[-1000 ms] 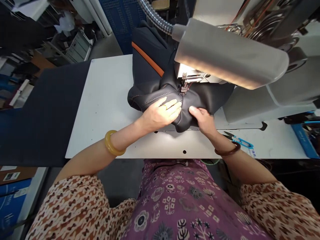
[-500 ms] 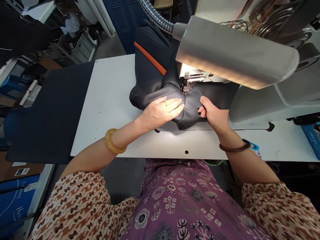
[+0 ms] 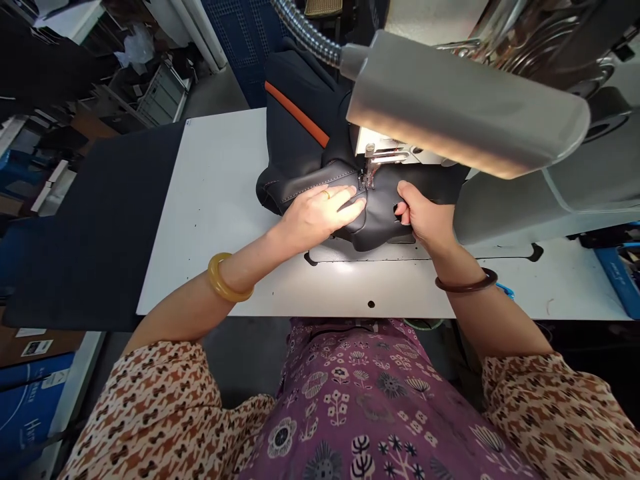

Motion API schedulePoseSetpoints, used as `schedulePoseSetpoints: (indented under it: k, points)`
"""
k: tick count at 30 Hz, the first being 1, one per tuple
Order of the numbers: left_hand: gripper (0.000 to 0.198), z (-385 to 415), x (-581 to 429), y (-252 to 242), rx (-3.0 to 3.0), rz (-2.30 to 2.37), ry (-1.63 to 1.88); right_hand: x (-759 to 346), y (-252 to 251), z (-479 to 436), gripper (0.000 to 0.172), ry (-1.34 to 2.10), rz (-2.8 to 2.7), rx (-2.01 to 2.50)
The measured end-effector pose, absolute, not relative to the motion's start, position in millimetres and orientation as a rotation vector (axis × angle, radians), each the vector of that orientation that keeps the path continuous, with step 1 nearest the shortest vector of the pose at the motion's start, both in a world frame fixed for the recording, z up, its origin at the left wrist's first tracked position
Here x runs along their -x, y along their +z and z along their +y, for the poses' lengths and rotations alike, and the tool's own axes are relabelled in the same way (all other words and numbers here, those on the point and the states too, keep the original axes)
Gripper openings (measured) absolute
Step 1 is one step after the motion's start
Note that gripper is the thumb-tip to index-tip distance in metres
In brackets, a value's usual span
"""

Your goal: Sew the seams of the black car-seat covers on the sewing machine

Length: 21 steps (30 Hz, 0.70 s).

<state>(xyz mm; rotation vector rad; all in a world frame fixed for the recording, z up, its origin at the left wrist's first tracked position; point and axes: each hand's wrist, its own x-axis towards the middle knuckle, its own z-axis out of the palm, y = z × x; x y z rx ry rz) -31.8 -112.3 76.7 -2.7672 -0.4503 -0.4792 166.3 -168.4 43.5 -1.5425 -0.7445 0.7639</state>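
Observation:
A dark leather cover (image 3: 300, 143) with an orange stripe and a pale stitched seam lies under the presser foot (image 3: 369, 179) of a sewing machine (image 3: 575, 180). My left hand (image 3: 320, 212) lies flat on the cover just left of the foot, fingers stretched out and pressing the seam. My right hand (image 3: 425, 217) is closed on the cover's edge to the right of the foot, thumb over a fold. A grey lamp head (image 3: 465, 107) hangs over the machine and hides part of the needle area.
The white table (image 3: 220, 200) carries a dark sheet (image 3: 95, 227) over its left side. A blue tray (image 3: 623, 267) stands at the far right. Boxes and shelves crowd the floor at left. The lamp's flexible hose (image 3: 305, 30) rises behind the cover.
The right hand went from pressing the cover near its front edge to gripping it higher up, beside the foot. The left hand slid a little toward the foot with the cover.

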Motion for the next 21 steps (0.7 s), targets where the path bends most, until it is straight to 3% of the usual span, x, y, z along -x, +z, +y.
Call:
schedulePoseSetpoints:
  k: [6,16,21]
  points:
    - [0.048,-106,33,73,2.778,-0.412,-0.437,-173,39,-152,0.041,0.740,-0.733,1.565]
    - [0.046,-106,35,74,2.965,-0.514,-0.406,-170,43,-150,0.035,0.747,-0.705,1.599]
    - [0.054,-99,30,76,2.912,-0.527,-0.318,-182,28,-125,0.035,0.619,-0.839,1.641]
